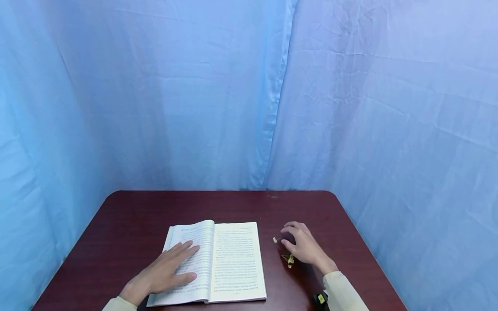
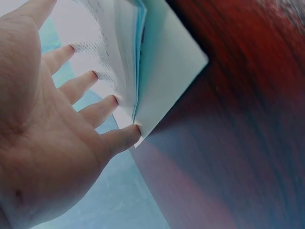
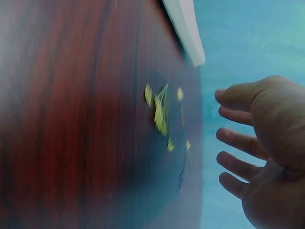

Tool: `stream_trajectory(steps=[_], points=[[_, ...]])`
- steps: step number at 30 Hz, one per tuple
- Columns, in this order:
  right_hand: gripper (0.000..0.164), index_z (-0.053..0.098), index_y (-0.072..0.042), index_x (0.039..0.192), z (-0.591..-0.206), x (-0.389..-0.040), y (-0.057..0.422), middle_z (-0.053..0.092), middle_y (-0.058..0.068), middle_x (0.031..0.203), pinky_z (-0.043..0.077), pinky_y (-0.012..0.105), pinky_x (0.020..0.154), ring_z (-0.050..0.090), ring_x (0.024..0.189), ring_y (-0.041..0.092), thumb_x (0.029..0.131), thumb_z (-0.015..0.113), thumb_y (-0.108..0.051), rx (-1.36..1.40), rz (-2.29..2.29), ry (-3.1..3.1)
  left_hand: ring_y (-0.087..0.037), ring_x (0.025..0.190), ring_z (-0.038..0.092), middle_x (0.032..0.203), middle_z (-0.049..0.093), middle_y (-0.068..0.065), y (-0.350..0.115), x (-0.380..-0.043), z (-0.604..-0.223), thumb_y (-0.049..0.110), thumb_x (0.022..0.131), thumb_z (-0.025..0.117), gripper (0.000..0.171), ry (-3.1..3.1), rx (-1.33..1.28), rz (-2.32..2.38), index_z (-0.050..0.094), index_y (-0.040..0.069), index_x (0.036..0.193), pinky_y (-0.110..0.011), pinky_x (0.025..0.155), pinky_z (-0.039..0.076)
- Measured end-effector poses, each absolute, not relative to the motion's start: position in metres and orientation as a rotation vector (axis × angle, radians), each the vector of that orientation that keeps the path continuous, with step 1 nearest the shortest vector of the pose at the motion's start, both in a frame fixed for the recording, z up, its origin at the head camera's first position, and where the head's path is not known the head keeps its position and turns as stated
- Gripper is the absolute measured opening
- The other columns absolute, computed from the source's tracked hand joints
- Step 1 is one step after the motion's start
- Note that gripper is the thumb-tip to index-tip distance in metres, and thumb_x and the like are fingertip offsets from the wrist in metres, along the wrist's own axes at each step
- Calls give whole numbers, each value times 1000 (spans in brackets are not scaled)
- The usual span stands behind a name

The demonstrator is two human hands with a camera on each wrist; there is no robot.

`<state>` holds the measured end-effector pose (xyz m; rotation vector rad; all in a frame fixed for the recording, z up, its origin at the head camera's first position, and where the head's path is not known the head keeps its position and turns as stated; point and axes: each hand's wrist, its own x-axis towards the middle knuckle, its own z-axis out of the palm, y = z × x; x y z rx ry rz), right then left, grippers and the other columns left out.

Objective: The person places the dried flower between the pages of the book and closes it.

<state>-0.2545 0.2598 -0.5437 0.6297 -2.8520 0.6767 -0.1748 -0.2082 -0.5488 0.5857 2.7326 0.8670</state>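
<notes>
An open book (image 1: 235, 259) lies on the dark red table, its printed pages facing up. My left hand (image 1: 165, 268) rests on the left page with its fingers spread; in the left wrist view the little finger (image 2: 125, 138) reaches the book's outer edge. To the right of the book, my right hand (image 1: 305, 246) hovers above some small yellow flowers (image 1: 290, 260) on thin stems, which look dried. Its fingers bend loosely and hold nothing. In the right wrist view several flower pieces (image 3: 160, 117) lie scattered on the wood, apart from the fingertips (image 3: 220, 95).
The table (image 1: 128, 207) has rounded far corners. Blue curtains (image 1: 214, 108) hang behind it and along both sides. A black object with a yellow mark (image 1: 320, 298) sits at the right sleeve (image 1: 342, 291).
</notes>
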Motion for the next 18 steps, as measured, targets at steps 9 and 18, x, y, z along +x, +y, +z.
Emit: stream_trajectory(steps=[9, 18], points=[[11, 83, -8, 111, -550, -279, 269, 70, 23, 138, 51, 71, 113, 61, 135, 49, 101, 83, -6, 686, 529, -2854, -60, 165, 38, 178, 45, -24, -206, -175, -548, 59, 106, 72, 80, 2774, 634, 870, 51, 15, 170, -89, 124, 32], [6, 80, -12, 102, -555, -286, 268, 69, 23, 142, 47, 72, 119, 58, 142, 50, 102, 82, -6, 605, 562, -2956, -61, 165, 37, 178, 44, -26, -206, -178, -547, 59, 105, 73, 81, 2740, 622, 891, 52, 14, 170, -87, 128, 30]])
